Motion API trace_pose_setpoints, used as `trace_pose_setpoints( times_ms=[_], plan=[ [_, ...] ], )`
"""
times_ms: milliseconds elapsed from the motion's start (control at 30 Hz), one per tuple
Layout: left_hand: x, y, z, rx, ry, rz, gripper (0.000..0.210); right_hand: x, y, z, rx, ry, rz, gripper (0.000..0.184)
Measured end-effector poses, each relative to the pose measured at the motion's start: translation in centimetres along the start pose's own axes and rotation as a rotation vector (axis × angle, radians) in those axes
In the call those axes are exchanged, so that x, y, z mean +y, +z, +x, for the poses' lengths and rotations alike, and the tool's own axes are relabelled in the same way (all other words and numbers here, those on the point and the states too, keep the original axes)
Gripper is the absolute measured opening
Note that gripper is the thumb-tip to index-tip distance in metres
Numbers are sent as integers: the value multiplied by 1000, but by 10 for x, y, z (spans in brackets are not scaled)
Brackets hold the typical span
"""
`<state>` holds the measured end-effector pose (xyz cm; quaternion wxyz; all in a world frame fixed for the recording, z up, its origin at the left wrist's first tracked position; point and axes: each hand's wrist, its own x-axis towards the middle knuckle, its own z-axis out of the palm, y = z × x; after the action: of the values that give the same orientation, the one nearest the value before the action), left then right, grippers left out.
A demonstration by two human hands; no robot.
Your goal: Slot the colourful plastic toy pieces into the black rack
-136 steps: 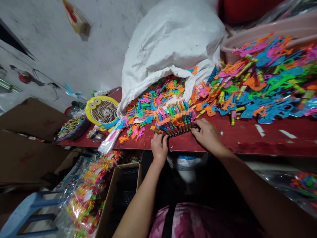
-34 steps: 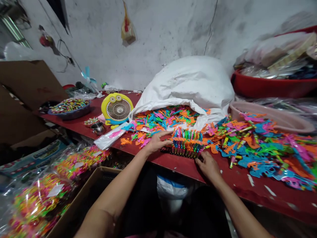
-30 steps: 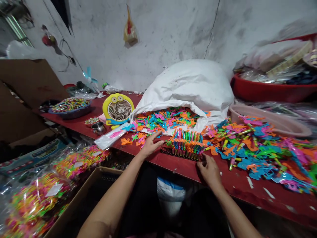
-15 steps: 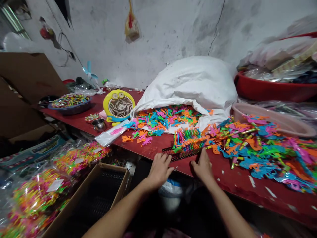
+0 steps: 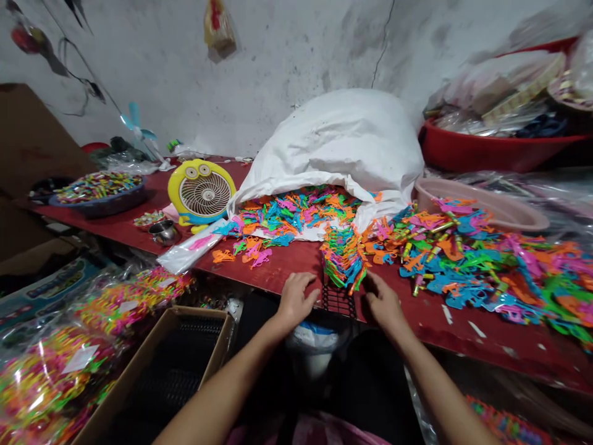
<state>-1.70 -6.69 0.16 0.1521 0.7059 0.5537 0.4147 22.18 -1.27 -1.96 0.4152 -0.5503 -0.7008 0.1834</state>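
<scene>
A black plastic rack (image 5: 338, 303) lies at the front edge of the red table, its bare near end toward me. Small toy guns (image 5: 341, 256) in orange, green, blue and pink stand packed in rows along its far part. My left hand (image 5: 296, 301) is just left of the rack, thumb and fingers apart, with nothing in it. To the right, my right hand (image 5: 383, 303) is open with its fingertips close to the nearest toy guns; whether they touch is unclear. Behind the rack, a white sack (image 5: 343, 136) spills more toy guns from its mouth.
A heap of loose toy guns and small tubes (image 5: 482, 266) covers the right side, before a pink basin (image 5: 486, 204). At left stand a yellow fan (image 5: 206, 191), a metal cup (image 5: 163, 232) and a blue basin (image 5: 106, 203). A cardboard box (image 5: 155, 371) of black racks sits below.
The rack has turned from lying crosswise to pointing toward me. Both hands have come off its ends and now lie at its two sides. The view has shifted right.
</scene>
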Motion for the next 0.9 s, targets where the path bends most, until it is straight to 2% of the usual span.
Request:
trace_pose_setpoints(
  times_ms=[100,200,367,500,633,733,833,900],
  plan=[
    [-2,7,11,-78,26,39,22,-9,12,-33,29,-35,-35,65],
    [3,16,10,-44,10,81,19,-20,23,-39,31,-28,-59,63],
    [19,21,-3,-30,-46,148,19,-20,18,-1,-81,-75,42,59],
    [40,31,-14,-80,-71,215,29,-16,11,32,-180,-61,120,49],
    [51,41,-19,-101,-64,200,34,-12,0,35,-140,-81,158,54],
    [44,37,-21,23,-13,127,22,-1,-25,18,12,-29,111,47],
    [34,23,-18,345,67,119,12,14,-60,3,238,70,-83,35],
    [32,13,-12,546,116,163,14,19,-80,1,334,167,-292,33]
  ],
)
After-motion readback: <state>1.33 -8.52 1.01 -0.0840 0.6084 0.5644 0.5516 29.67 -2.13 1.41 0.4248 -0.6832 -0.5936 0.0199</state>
